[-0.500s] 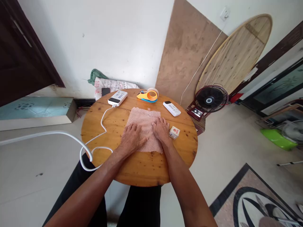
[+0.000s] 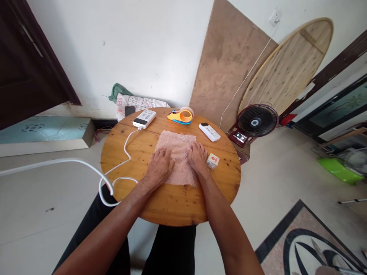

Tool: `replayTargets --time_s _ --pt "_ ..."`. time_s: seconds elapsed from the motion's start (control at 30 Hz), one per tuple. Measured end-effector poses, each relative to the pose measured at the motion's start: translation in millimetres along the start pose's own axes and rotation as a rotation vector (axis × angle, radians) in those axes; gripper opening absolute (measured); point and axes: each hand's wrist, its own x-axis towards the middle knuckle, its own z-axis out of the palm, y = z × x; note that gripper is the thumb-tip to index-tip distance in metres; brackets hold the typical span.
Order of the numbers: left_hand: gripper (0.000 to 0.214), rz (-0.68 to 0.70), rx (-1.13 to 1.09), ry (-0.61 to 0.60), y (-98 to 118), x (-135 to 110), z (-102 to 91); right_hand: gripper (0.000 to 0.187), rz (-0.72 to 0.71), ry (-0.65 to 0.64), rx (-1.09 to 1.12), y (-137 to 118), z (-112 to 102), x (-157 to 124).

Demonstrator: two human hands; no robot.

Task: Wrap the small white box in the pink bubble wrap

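A pink sheet of bubble wrap lies flat in the middle of a round wooden table. My left hand rests palm down on its left near part, fingers stretched out. My right hand lies flat on its right edge, fingers also out. A small white and red box sits just right of my right hand, touching or nearly touching it.
At the table's far side lie a white power bank with a white cable, an orange tape dispenser and a white remote. A floor fan, leaning boards and a sack stand behind the table.
Both hands have slid slightly apart and outward over the bubble wrap. The view has shifted a little to the right.
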Motion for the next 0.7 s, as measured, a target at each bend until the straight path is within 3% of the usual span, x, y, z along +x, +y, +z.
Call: replayTargets --time_s 0.13,0.23,0.43,0.7 --pt "0.045 0.005 0.023 -0.038 -1.6 2.3 2.7 0.041 -0.086 0.069 0.036 0.8 -3.9 -1.7" --pt "0.046 0.009 0.075 -0.062 -1.9 1.1 5.8 0.041 -0.126 0.052 0.044 -0.9 -5.2 -2.8" --pt "0.053 0.018 0.128 -0.022 -0.5 -3.3 5.7 0.044 -0.035 -0.075 -0.008 -3.4 -4.1 -5.4" --pt "0.069 0.006 0.113 -0.057 -4.0 -3.3 3.0 0.045 -0.007 -0.063 -0.013 -3.1 -2.8 -5.6"
